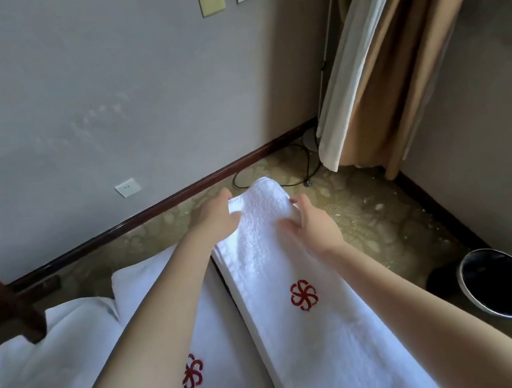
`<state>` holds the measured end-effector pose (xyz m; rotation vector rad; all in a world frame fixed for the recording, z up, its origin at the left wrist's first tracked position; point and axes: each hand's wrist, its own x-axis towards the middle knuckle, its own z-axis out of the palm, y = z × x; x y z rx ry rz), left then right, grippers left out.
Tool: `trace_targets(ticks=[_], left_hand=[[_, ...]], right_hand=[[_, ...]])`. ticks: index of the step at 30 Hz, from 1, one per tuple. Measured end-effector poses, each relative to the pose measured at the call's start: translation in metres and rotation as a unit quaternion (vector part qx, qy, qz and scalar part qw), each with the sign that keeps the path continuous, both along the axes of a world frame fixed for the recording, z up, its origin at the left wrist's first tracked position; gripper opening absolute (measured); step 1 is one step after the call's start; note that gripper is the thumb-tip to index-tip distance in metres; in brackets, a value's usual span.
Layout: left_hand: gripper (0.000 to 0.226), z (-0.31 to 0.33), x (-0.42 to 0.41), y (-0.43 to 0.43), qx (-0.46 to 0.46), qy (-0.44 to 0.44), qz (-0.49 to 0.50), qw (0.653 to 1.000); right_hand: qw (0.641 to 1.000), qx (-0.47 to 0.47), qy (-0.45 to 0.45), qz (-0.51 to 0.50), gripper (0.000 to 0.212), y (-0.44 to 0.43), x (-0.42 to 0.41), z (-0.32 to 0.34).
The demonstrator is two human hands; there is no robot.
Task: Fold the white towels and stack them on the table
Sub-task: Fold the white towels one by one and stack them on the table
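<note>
Right now, on the head view, both hands are out at the far end of the long white towel (324, 335), which lies with its long axis running straight away from the person, red logo up. Left hand (216, 219) looks closed on the far left corner, right hand (314, 229) curls its fingers (289, 227) over the far right edge, neither one nearer. That lifted end should fold back toward the body, lengthwise. A second towel (218, 337) lies just beside it, on the left

A long white towel (293, 255) with a red emblem lies lengthwise, far end curled up, beside another white towel (215, 320).
</note>
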<state>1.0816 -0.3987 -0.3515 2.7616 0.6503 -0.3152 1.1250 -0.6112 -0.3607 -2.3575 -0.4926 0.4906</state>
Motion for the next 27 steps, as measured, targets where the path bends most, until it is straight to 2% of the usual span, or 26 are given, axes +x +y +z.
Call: trace_targets(ticks=[2,4,6,7,9,10,12,13,15,19,23,25,27], left_hand=[[0.044,0.000,-0.007,-0.006,0.029,0.032,0.001,0.999],[0.047,0.003,-0.016,-0.017,0.096,0.017,0.012,0.995],[0.038,0.007,-0.026,-0.034,0.155,-0.086,-0.022,0.984],[0.033,0.008,-0.030,-0.044,0.163,-0.154,-0.063,0.972],[0.029,0.004,-0.035,-0.066,0.132,-0.279,-0.146,0.940],[0.029,0.002,-0.037,-0.073,0.090,-0.286,-0.173,0.938],[0.040,-0.008,-0.042,-0.081,-0.006,-0.168,-0.174,0.970],[0.046,-0.015,-0.044,-0.080,-0.014,-0.096,-0.168,0.981],[0.053,-0.025,-0.046,-0.076,0.025,-0.034,-0.171,0.984],[0.053,-0.024,-0.044,-0.082,0.057,-0.009,-0.162,0.985],[0.050,-0.027,-0.075,-0.112,0.041,-0.103,-0.110,0.988],[0.055,-0.034,-0.102,-0.129,0.060,-0.106,-0.127,0.984],[0.059,-0.039,-0.124,-0.140,0.100,-0.066,-0.139,0.983]], right_hand=[[0.997,-0.067,-0.039,0.016,0.048,0.001,-0.007,0.002],[0.987,-0.117,-0.108,0.029,0.050,-0.001,-0.014,0.008],[0.968,-0.136,-0.204,0.048,0.056,-0.010,-0.024,0.016],[0.959,-0.116,-0.250,0.061,0.057,-0.017,-0.031,0.019],[0.940,-0.063,-0.324,0.088,0.058,-0.033,-0.049,0.022],[0.934,-0.057,-0.339,0.100,0.058,-0.043,-0.058,0.018],[0.941,-0.075,-0.305,0.130,0.061,-0.066,-0.081,0.008],[0.950,-0.088,-0.264,0.144,0.060,-0.079,-0.091,0.001],[0.964,-0.109,-0.186,0.153,0.057,-0.102,-0.106,-0.011],[0.962,-0.135,-0.187,0.146,0.059,-0.114,-0.108,-0.008],[0.951,-0.102,-0.247,0.156,0.059,-0.128,-0.136,0.003],[0.952,-0.120,-0.232,0.161,0.054,-0.148,-0.155,0.000],[0.959,-0.143,-0.189,0.156,0.052,-0.166,-0.165,-0.005]])
